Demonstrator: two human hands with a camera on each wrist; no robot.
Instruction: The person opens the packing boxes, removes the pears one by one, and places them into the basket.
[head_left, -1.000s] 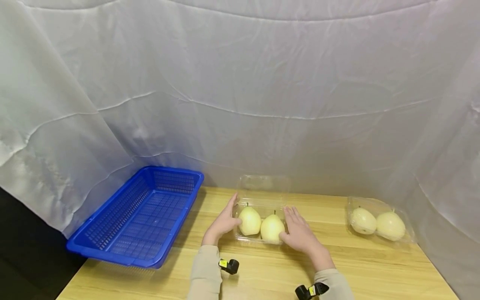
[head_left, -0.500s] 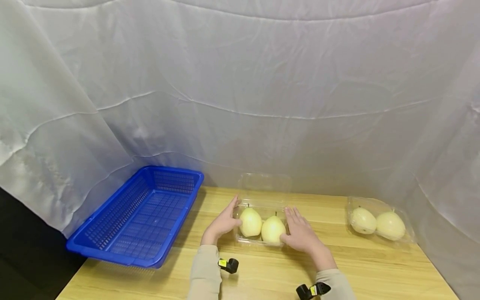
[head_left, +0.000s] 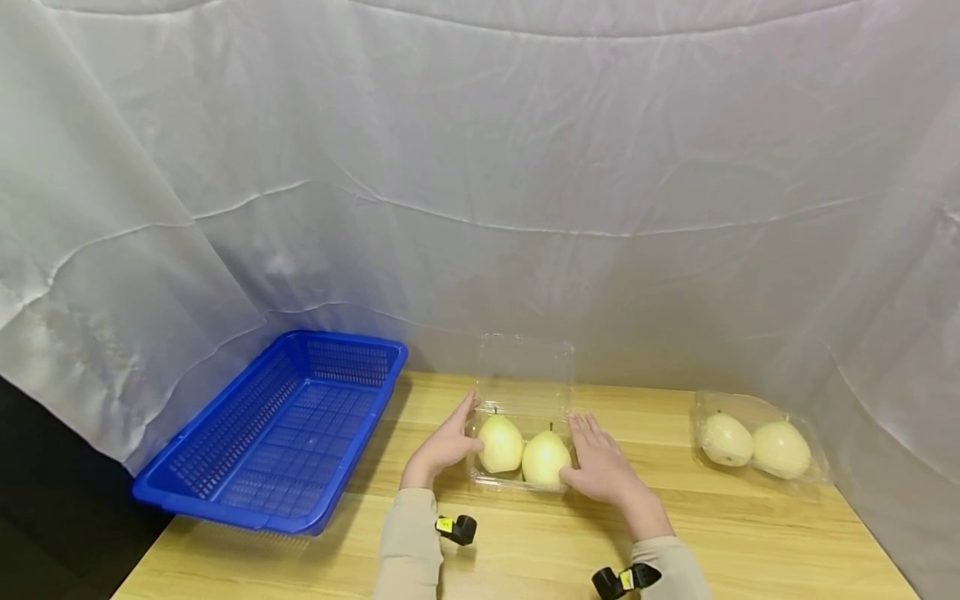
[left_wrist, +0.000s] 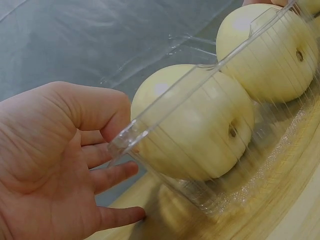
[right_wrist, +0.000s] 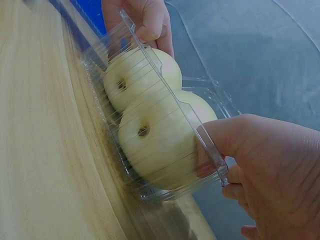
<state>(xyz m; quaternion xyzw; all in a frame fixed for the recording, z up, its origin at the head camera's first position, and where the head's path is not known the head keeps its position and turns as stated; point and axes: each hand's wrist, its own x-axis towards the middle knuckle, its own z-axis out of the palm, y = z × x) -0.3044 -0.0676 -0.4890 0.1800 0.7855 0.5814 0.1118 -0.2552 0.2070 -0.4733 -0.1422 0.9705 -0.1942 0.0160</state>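
Observation:
Two pale yellow pears, a left one (head_left: pixel 500 444) and a right one (head_left: pixel 546 458), sit stem-up in a clear plastic clamshell box (head_left: pixel 491 480) on the table. Its hinged lid (head_left: pixel 527 367) stands raised at the back. My left hand (head_left: pixel 444 448) grips the box's left side. In the left wrist view, the thumb (left_wrist: pixel 102 107) bends over the rim at the corner, while the other fingers spread outside the wall. My right hand (head_left: pixel 606 473) holds the opposite side. Its thumb (right_wrist: pixel 220 135) hooks inside the rim beside a pear, fingers outside, as the right wrist view shows.
A blue perforated plastic basket (head_left: pixel 337 492) stands at the left, its front corner near the table edge. Far right, a second clear box (head_left: pixel 738 405) holds two more pears (head_left: pixel 780 450). Grey cloth (head_left: pixel 525 167) hangs behind the wooden table (head_left: pixel 525 542).
The clear lid has swung up and stands more upright than before. Both hands stay at the box's sides, with the pears inside in nearly the same place.

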